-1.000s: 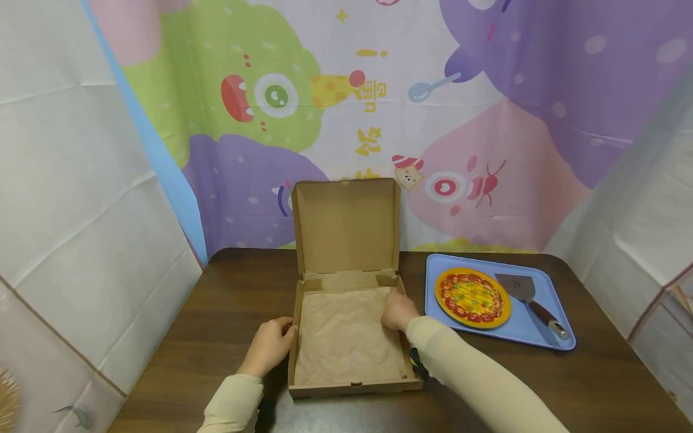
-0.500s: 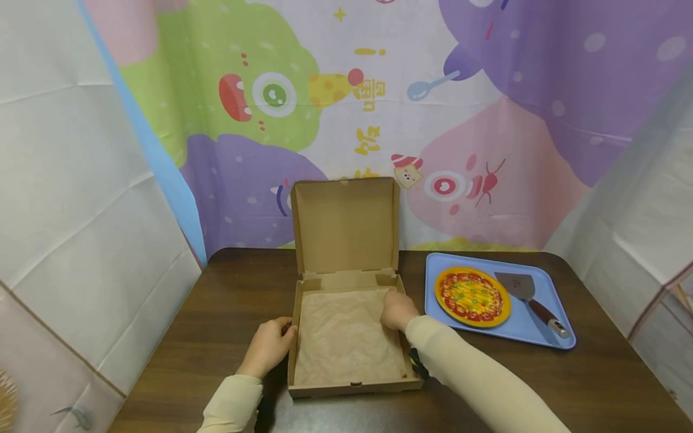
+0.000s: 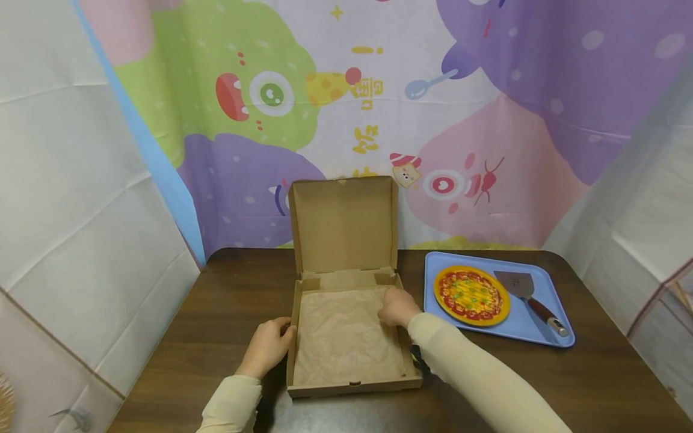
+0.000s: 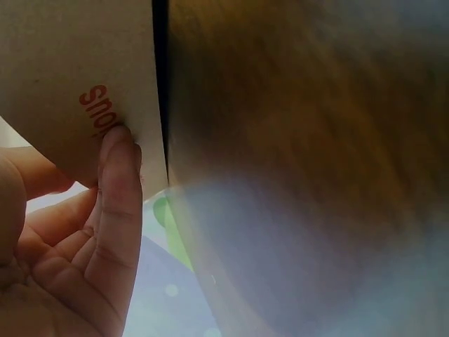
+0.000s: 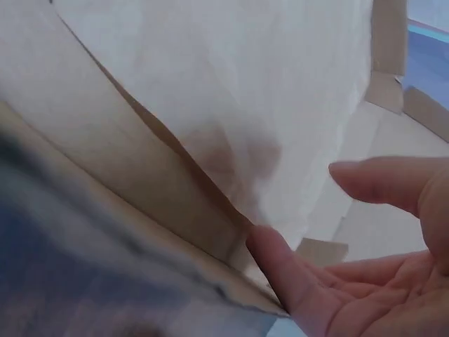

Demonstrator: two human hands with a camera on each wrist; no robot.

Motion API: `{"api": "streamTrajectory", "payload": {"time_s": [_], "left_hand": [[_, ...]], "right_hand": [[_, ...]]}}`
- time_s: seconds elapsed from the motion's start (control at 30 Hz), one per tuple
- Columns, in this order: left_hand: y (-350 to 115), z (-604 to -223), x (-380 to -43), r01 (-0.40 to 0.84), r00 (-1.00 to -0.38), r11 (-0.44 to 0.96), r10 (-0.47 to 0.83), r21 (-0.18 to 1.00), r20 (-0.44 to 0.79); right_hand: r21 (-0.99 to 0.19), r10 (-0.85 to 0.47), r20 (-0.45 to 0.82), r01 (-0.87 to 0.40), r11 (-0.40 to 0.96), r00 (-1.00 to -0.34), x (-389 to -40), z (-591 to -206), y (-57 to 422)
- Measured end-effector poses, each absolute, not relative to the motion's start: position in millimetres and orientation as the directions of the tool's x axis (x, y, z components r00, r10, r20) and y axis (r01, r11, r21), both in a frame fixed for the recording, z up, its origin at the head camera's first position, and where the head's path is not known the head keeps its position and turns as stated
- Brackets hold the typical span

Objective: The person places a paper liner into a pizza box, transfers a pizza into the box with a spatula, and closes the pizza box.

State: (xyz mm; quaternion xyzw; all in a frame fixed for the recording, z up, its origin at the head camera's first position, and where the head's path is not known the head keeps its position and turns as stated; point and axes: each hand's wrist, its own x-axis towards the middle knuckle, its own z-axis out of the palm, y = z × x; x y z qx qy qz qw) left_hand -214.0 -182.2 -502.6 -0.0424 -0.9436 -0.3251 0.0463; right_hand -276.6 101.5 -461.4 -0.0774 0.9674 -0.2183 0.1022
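An open cardboard pizza box (image 3: 354, 392) stands on the table, its lid (image 3: 346, 225) raised at the back. Wrinkled brown paper (image 3: 346, 337) lines its base. At the box's left wall my left hand (image 3: 267, 346) grips the side; the left wrist view has a finger flat on the printed outer face and the thumb at the edge. My right hand (image 3: 399, 308) is over the paper's upper right corner. In the right wrist view, one fingertip touches the paper's edge beside the side wall, with thumb and fingers spread apart.
To the right lies a blue tray (image 3: 547, 335) carrying a toy-like pizza (image 3: 471, 294) on a yellow round base and a spatula (image 3: 533, 300) with a brown handle. A cartoon-printed curtain (image 3: 346, 138) hangs behind the dark wooden table (image 3: 216, 337).
My right hand has shifted very slightly to the left along the paper's right edge. The left hand keeps its place on the box; the head view has drifted slightly.
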Motion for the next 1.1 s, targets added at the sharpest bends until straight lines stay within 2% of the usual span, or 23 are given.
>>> {"api": "streamTrajectory", "payload": {"time_s": [0.2,0.4,0.67,0.93,1.1], "left_hand": [[-182.8,-502.4,-215.4,0.115,-0.992,0.785,0.054,0.609,0.117],[-182.9,-502.2,-216.1,0.104,-0.994,0.776,0.053,0.622,0.1],[-181.7,-501.6,-214.6,0.083,-0.996,0.768,0.041,0.635,0.08],[-181.3,-497.8,-211.2,0.086,-0.996,0.768,0.043,0.635,0.083],[-178.3,-484.9,-210.4,0.115,-0.987,0.783,0.021,0.612,0.159]], "right_hand": [[-0.52,-0.218,-0.151,-0.11,0.847,-0.964,-280.7,-452.1,110.6],[-0.676,-0.266,-0.137,-0.106,0.729,-0.954,-287.6,-442.0,125.9],[-0.817,-0.318,-0.148,-0.065,0.573,-0.936,-286.7,-424.6,154.0],[-0.83,-0.299,-0.041,-0.134,0.541,-0.953,-277.0,-404.1,198.3],[-0.823,-0.226,0.032,-0.153,0.547,-0.974,-268.7,-388.5,234.8]]}}
